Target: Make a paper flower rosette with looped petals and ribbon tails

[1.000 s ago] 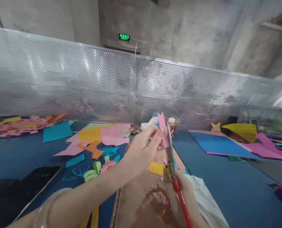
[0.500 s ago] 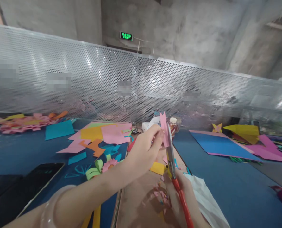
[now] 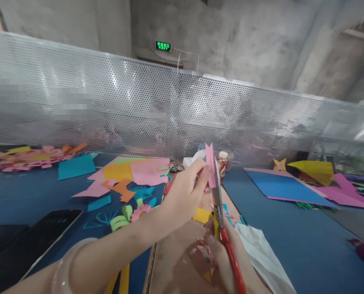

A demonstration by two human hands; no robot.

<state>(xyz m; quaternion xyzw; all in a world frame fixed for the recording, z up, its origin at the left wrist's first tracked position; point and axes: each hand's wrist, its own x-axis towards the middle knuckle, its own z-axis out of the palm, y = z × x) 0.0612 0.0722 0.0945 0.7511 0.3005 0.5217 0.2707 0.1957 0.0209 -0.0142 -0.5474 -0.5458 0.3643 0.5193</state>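
Note:
My left hand (image 3: pixel 186 190) pinches a narrow pink paper strip (image 3: pixel 211 165) upright between thumb and fingers; its top end is notched. My right hand (image 3: pixel 226 249) is closed round the red handles of the scissors (image 3: pixel 219 204). The metal blades point up and lie along the right edge of the strip. Part of the right hand is hidden behind the handles. Below the hands, small pink scraps (image 3: pixel 202 247) lie on the brown board (image 3: pixel 172 257), with a yellow paper piece (image 3: pixel 201 215) nearer the blades.
A black phone (image 3: pixel 51 228) lies at the left. Coloured papers (image 3: pixel 148 171) and a pink paper flower (image 3: pixel 141 212) are left of the board. A bottle (image 3: pixel 222 163) stands behind the hands. White tissue (image 3: pixel 261 253) and a blue sheet (image 3: pixel 287 188) are at the right.
The scissors and my right hand have shifted slightly left, and the blades look closer together. My left hand has moved very little with the pink strip.

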